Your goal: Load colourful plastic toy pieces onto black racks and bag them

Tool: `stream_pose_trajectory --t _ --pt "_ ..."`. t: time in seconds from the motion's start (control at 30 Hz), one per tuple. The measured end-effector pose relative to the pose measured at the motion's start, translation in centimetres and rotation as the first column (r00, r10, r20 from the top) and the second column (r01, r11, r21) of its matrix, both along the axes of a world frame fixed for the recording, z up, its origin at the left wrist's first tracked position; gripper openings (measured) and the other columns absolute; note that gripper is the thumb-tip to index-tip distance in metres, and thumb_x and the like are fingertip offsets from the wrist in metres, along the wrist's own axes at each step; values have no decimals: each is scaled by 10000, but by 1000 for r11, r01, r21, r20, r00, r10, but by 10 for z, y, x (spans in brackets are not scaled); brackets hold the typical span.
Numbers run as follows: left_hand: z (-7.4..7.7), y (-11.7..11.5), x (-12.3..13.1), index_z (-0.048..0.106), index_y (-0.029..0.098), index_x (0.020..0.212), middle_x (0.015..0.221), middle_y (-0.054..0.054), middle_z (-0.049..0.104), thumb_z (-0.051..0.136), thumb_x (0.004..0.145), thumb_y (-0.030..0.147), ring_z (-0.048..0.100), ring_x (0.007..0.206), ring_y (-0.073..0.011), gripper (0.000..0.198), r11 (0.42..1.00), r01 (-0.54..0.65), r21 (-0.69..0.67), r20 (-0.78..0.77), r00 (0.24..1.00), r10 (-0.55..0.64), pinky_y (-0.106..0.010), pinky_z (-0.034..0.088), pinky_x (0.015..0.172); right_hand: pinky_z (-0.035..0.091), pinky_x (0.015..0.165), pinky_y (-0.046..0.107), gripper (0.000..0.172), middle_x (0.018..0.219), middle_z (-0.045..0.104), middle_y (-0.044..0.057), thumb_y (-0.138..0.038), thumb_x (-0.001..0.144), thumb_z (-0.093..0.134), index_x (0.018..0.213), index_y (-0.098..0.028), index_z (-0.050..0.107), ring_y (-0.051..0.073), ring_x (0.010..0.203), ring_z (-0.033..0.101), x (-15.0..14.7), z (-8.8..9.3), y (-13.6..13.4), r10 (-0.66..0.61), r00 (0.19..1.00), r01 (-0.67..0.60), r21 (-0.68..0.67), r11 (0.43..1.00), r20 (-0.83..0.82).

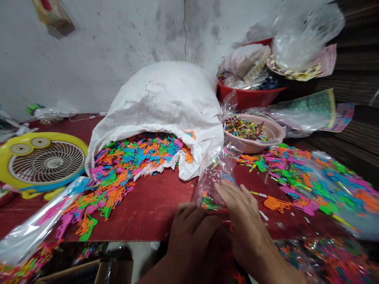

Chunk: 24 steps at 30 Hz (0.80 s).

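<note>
Left hand [192,230] curled near a clear bag [211,179], whether anything is gripped cannot be told, right hand [244,215] laid flat on it, fingers extended, over red worktop [154,213]

The red tabletop [160,201] carries a white sack [166,94] at twelve o'clock, its open mouth spilling bright toys [109,195] toward eight. A yellow fan [53,161] stands at nine, a plastic sleeve [38,223] lying nearer the front edge at eight. A pink bowl [251,146] sits at two, loose toys [276,204] spread at three, and a clear bag [214,175] lies just off centre toward four.
</note>
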<state>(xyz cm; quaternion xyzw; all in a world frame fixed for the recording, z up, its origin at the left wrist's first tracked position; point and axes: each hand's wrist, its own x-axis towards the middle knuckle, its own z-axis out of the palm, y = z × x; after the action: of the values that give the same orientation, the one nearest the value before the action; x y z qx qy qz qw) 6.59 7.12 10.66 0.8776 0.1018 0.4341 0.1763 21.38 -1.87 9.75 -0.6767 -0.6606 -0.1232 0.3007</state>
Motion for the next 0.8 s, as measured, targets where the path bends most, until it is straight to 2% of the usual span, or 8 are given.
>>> stream_pose_trajectory --t 0.1,0.2,0.3,0.37,0.5,0.6,0.7,0.8 --pt "0 2 -7 610 225 1035 919 -41 676 540 892 181 586 831 -184 165 995 73 -73 -31 997 -76 -330 382 761 202 1173 606 770 1472 469 117 -126 853 498 1553 -221 190 282 1432 327 -2 7 0 39 999 -38 -59 998 14" --pt "-1 3 -12 596 236 1088 1015 -59 653 615 808 165 561 906 -228 290 996 -24 -88 -185 983 7 -377 389 808 308 1155 546 782 1525 405 119 -173 864 518 1561 -226 169 281 1439 323 3 15 -12 60 998 -61 -119 991 -11" --pt "-5 2 -10 592 219 1035 1013 -71 632 608 788 154 527 879 -239 256 996 -93 -15 -326 942 83 -401 388 786 437 1086 459 677 1506 423 130 -282 891 556 1510 -227 288 272 1403 392 8 19 -27 55 996 -61 -97 993 -67" --pt "-8 2 -5 588 206 941 947 -66 621 591 797 123 506 836 -234 167 986 -151 70 -367 915 166 -400 373 757 453 1067 469 541 1459 470 125 -286 883 572 1399 -235 420 276 1386 413 8 17 -32 49 996 -54 -79 995 -69" --pt "-10 1 4 551 196 789 788 -47 559 579 834 142 446 734 -212 75 962 -208 176 -339 905 257 -371 303 674 352 1109 581 350 1402 514 122 -195 855 561 1202 -224 526 301 1397 381 -1 6 -28 59 998 -57 -121 991 18" --pt "-9 -1 6 551 190 781 762 -40 547 536 880 162 440 718 -198 103 977 -168 128 -264 944 197 -363 276 665 285 1130 598 270 1340 553 124 -148 863 544 1126 -206 537 289 1371 404 -8 2 -17 3 998 2 -88 996 63" --pt "-9 -3 3 575 190 835 787 -35 578 499 921 162 470 743 -190 118 992 -112 49 -192 974 120 -353 289 689 285 1122 580 154 1231 605 112 -158 879 541 1026 -204 548 265 1268 497 -8 3 -9 -42 997 42 -1 999 68" --pt "-11 -3 -1 588 193 868 819 -31 614 480 954 183 497 766 -181 138 998 -59 12 -134 989 60 -344 309 717 282 1123 557 137 1156 641 76 -149 888 540 1000 -222 571 237 1178 554 -2 5 -11 -66 995 62 61 996 69"
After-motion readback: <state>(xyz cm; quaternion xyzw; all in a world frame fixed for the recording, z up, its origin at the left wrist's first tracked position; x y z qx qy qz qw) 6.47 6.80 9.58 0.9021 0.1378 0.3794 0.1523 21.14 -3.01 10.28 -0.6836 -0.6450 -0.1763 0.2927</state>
